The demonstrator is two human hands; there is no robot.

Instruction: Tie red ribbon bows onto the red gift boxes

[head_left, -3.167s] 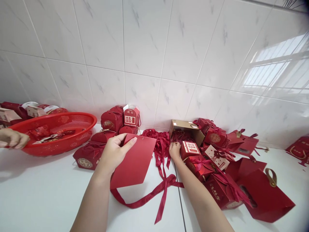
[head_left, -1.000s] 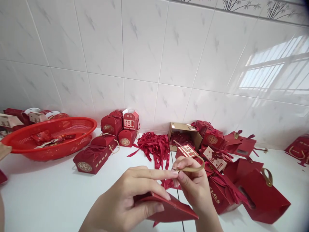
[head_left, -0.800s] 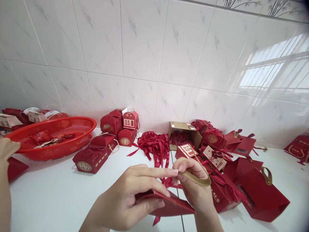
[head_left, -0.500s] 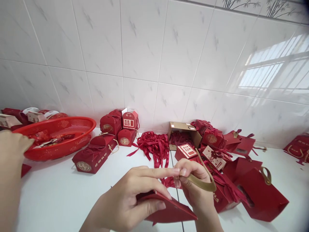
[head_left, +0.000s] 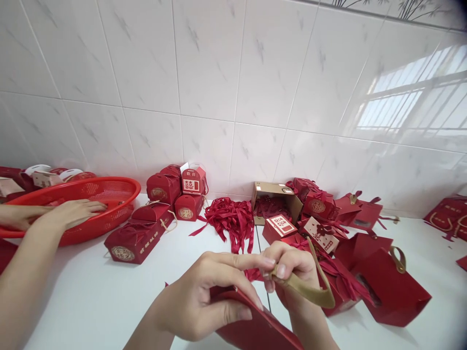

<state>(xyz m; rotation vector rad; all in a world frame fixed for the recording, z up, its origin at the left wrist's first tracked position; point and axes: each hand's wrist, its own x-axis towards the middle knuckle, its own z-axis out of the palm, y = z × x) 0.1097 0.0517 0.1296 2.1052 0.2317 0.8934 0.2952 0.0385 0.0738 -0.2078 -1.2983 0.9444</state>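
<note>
My left hand (head_left: 215,296) grips a dark red paper box (head_left: 255,325) between thumb and fingers, near the bottom middle. Its index finger reaches over to the fingertips of my right hand (head_left: 292,272). Pinched in my right hand is an olive-gold strap (head_left: 310,291), bent into a loop that hangs to the right. The strap's end lies between the fingertips of both hands, and what it meets there is hidden. Part of the red box is out of frame below.
Another person's hands (head_left: 73,214) reach into a red plastic basket (head_left: 120,187) on the left. Red gift boxes (head_left: 134,238) stand near the wall. Red ribbons (head_left: 229,218) lie beside a cardboard box (head_left: 277,189). A larger red box with a strap (head_left: 401,291) lies right.
My hands keep their hold, and the red box has tilted and sunk lower in view. The strap loop shifts slightly right and down. The other person's hands have moved into the basket.
</note>
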